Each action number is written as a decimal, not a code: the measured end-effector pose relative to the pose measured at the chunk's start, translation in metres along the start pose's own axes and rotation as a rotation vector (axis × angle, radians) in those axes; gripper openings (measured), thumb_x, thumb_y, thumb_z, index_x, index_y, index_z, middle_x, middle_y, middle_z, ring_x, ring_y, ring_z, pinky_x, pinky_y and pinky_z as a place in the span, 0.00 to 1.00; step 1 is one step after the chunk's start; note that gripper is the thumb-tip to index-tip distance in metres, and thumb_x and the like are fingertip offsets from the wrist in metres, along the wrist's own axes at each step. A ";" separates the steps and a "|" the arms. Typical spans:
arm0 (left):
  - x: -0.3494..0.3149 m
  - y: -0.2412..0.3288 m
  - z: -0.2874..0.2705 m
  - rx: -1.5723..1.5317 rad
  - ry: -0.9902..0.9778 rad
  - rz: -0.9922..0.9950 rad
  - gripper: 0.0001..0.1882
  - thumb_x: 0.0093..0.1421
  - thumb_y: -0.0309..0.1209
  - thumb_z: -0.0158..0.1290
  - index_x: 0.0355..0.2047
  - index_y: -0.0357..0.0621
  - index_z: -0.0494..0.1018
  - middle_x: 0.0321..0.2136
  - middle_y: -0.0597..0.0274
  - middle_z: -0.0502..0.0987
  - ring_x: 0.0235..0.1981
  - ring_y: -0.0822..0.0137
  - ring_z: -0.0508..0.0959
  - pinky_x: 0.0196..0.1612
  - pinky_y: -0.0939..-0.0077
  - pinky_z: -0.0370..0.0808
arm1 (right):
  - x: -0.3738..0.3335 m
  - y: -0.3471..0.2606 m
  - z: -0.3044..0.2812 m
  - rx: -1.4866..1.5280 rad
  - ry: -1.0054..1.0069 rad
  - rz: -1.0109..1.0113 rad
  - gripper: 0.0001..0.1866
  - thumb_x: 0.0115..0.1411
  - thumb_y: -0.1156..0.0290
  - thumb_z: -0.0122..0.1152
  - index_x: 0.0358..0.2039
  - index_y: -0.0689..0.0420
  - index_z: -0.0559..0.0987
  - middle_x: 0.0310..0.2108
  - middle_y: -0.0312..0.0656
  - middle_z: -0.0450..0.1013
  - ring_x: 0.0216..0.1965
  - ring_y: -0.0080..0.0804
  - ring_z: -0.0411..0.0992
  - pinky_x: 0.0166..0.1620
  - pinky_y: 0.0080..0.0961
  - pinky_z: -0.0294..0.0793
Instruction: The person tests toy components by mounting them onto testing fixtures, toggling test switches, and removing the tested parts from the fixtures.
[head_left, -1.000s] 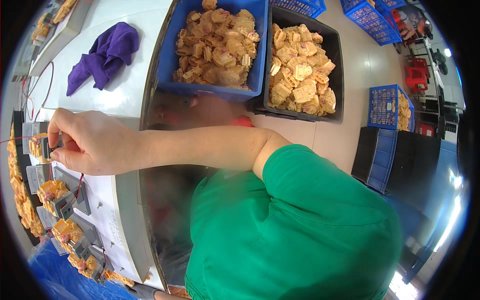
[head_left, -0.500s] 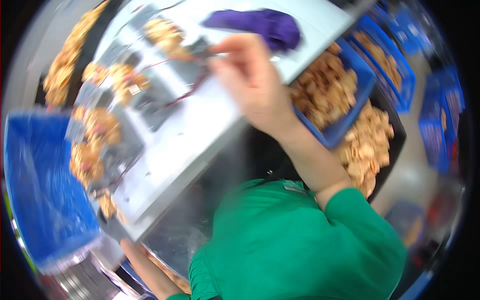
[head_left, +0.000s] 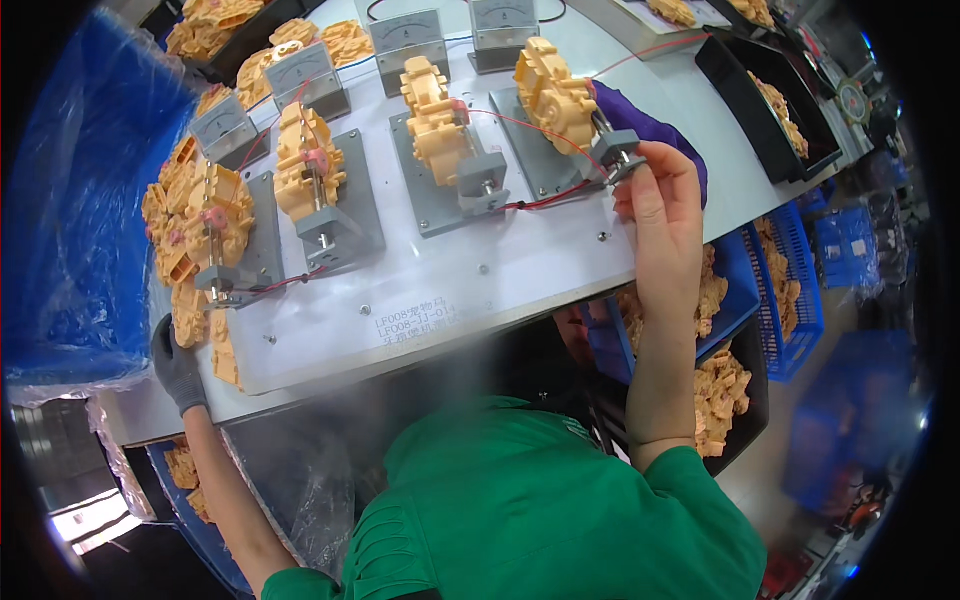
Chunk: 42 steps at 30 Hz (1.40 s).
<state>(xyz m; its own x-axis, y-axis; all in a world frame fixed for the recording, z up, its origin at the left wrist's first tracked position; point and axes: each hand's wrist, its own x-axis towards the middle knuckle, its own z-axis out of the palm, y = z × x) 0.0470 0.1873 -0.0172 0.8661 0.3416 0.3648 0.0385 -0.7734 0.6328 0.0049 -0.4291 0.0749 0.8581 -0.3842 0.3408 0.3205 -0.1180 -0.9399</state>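
My bare right hand (head_left: 665, 205) pinches the metal rod end at the grey block (head_left: 617, 146) of the rightmost test fixture. On that fixture sits a yellow plastic gearbox (head_left: 556, 100), with red wires running to the block. Another yellow gearbox (head_left: 436, 125) rests on the fixture to its left, and one more (head_left: 305, 165) beyond that. At the left end, a gearbox (head_left: 222, 215) sits by a heap of yellow parts (head_left: 170, 210). My left hand (head_left: 178, 370), in a dark grey glove, is at the table's left edge beside loose yellow parts (head_left: 222, 350); its fingers are partly hidden.
Analog meters (head_left: 408, 48) stand behind the fixtures. A purple cloth (head_left: 650, 125) lies behind my right hand. On the left is a blue plastic-lined bin (head_left: 90, 220). To the right are a blue tub (head_left: 735, 290), a blue basket (head_left: 800, 300) and a black tray (head_left: 770, 110).
The view has turned and moved closer to the table, so the fixtures appear further right. My right hand, blurred before, now grips the rightmost fixture's rod end. My left hand stays at the table's left edge.
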 end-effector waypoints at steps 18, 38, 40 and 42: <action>0.001 -0.003 -0.002 0.035 -0.007 -0.017 0.16 0.71 0.33 0.50 0.52 0.35 0.76 0.49 0.56 0.79 0.49 0.65 0.77 0.56 0.72 0.71 | -0.003 0.012 -0.011 0.257 0.018 -0.021 0.10 0.71 0.73 0.53 0.51 0.58 0.71 0.42 0.36 0.71 0.36 0.15 0.66 0.44 0.16 0.67; 0.000 0.000 -0.002 0.100 -0.010 -0.006 0.17 0.71 0.32 0.48 0.54 0.37 0.75 0.51 0.55 0.78 0.51 0.64 0.77 0.56 0.72 0.70 | -0.015 -0.009 -0.033 -0.648 -0.294 -0.183 0.06 0.62 0.76 0.62 0.39 0.61 0.80 0.41 0.42 0.73 0.45 0.35 0.72 0.50 0.28 0.70; 0.000 -0.002 -0.002 0.110 -0.012 0.017 0.16 0.71 0.32 0.48 0.54 0.38 0.75 0.51 0.55 0.78 0.51 0.64 0.77 0.56 0.72 0.70 | -0.018 -0.005 -0.031 -0.627 -0.290 -0.115 0.05 0.61 0.75 0.63 0.37 0.61 0.81 0.42 0.42 0.72 0.45 0.35 0.71 0.49 0.28 0.71; 0.000 -0.003 -0.002 0.067 -0.014 -0.005 0.16 0.71 0.32 0.48 0.54 0.38 0.75 0.51 0.56 0.78 0.51 0.65 0.76 0.56 0.73 0.70 | -0.019 -0.001 -0.030 -0.633 -0.283 -0.129 0.05 0.61 0.75 0.63 0.37 0.61 0.81 0.42 0.42 0.72 0.46 0.35 0.71 0.48 0.28 0.71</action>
<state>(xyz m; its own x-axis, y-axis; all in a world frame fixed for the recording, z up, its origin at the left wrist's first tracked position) 0.0460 0.1905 -0.0178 0.8729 0.3380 0.3520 0.0752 -0.8058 0.5873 -0.0238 -0.4493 0.0690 0.9279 -0.0888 0.3620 0.2051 -0.6894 -0.6948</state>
